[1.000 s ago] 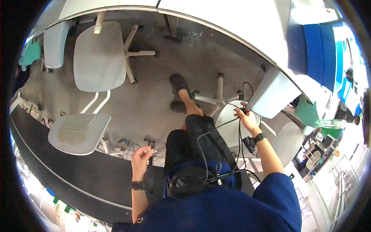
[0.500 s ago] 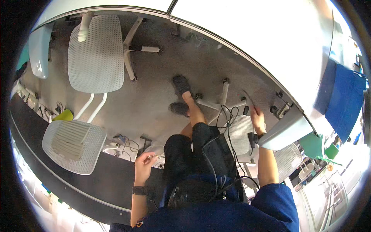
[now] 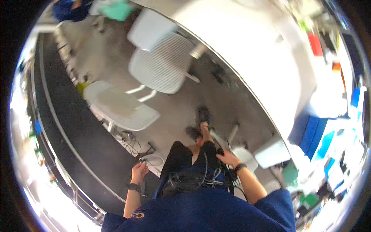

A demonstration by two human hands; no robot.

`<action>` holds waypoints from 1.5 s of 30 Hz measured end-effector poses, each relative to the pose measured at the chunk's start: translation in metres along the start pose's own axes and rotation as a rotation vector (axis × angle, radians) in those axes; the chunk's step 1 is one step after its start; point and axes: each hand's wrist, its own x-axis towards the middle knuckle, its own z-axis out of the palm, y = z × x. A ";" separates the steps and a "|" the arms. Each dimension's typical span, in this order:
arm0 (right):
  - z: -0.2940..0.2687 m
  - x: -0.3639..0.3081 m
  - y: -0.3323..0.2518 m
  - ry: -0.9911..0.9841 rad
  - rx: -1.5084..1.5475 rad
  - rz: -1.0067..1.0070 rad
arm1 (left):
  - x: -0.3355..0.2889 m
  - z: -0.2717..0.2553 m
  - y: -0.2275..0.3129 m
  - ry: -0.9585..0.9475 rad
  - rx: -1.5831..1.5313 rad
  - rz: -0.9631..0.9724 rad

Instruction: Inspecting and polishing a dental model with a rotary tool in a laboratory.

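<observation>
Office chairs (image 3: 164, 65): white, fine ribbed mesh on the backs. Floor (image 3: 216, 96): plain grey. Desk (image 3: 73, 135) at the left: black with a pale edge line. Table (image 3: 251, 42) at the right: white. Shirt (image 3: 208, 212): dark blue, small orange mark on the left sleeve. Shorts (image 3: 179, 158): black. Shoes (image 3: 203, 114): black. Cables (image 3: 193, 179): black. Wristbands (image 3: 133, 187): black.

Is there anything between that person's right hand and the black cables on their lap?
Nothing visible. The right hand rests directly on the black cables on the lap. The left hand is off by the black desk edge.
</observation>
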 end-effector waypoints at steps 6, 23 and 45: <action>-0.036 -0.020 -0.057 -0.078 -0.177 0.182 | -0.042 -0.061 -0.020 0.167 -0.467 0.171; 0.103 0.108 -0.270 -0.386 -1.115 -0.181 | 0.115 -0.295 0.173 0.130 -0.582 0.451; 0.210 0.282 -0.690 -0.068 -0.860 -0.234 | 0.599 -0.544 0.555 -0.064 -1.431 0.241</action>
